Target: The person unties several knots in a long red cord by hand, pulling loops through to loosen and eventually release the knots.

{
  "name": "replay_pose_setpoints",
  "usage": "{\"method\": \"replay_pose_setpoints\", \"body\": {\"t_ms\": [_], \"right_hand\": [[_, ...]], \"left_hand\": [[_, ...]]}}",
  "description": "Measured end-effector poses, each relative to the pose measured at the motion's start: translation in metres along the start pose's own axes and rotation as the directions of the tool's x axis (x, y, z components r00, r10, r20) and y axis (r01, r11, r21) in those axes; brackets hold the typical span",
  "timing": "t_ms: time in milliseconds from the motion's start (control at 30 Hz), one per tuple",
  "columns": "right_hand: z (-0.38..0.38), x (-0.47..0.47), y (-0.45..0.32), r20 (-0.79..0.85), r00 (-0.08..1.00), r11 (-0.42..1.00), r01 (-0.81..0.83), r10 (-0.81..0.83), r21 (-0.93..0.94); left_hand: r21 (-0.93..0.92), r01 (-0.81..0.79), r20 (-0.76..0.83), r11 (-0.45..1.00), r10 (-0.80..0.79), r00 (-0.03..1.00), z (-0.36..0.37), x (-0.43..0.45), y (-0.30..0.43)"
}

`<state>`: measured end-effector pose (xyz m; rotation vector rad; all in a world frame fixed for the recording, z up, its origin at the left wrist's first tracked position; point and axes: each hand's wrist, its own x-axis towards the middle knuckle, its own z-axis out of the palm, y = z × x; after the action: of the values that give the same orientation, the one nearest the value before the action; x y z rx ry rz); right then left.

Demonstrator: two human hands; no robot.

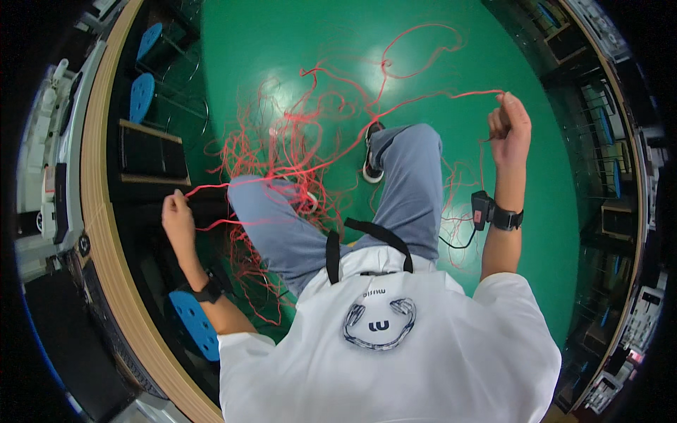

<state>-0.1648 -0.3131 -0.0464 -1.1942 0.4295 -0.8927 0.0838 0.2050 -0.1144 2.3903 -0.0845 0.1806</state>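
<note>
My left hand [179, 214], out at the left of the view, is closed on a red cord [317, 166]. This cord runs over my left knee and across to the right, where my right hand [509, 124] pinches it between thumb and fingertips. Another red strand reaches my left hand from beside the knee. A thin red strand hangs below my right hand, near the black device on that wrist. Tangled red cord [246, 150] lies on the green floor [465, 47] between and around my legs, with a loose loop farther ahead.
A long wood-edged table [100, 158] bearing sewing machines [50, 153] stands close on the left. Blue stool seats [142, 99] and an open dark box [152, 153] are beside it. Another row of tables with machines [642, 317] runs along the right.
</note>
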Motion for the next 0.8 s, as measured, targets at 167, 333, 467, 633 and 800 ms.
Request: {"method": "replay_pose_setpoints", "body": {"t_ms": [167,333,467,633,800], "right_hand": [[0.013,-0.016,-0.026,0.282,0.952,0.992,0.127,-0.121,-0.004],[0.036,-0.031,-0.048,0.322,0.935,0.984,0.173,-0.151,-0.042],[0.056,-0.043,-0.061,0.342,0.934,0.979,0.157,-0.103,-0.134],[0.07,-0.056,-0.06,0.347,0.929,0.97,0.193,-0.131,-0.149],[0.068,-0.059,-0.057,0.292,0.948,0.872,0.244,-0.124,-0.425]], "left_hand": [[0.093,0.118,0.488,0.989,-0.148,0.86,0.036,-0.021,0.05],[0.55,-0.496,0.478,0.672,0.234,0.846,0.091,-0.057,0.086],[0.047,-0.807,0.356,0.589,0.745,0.564,0.103,-0.119,0.198],[-0.478,-0.564,0.156,0.673,0.697,0.7,0.176,-0.156,0.242],[-0.83,0.154,0.49,0.537,0.567,0.663,0.168,-0.148,0.243]]}}
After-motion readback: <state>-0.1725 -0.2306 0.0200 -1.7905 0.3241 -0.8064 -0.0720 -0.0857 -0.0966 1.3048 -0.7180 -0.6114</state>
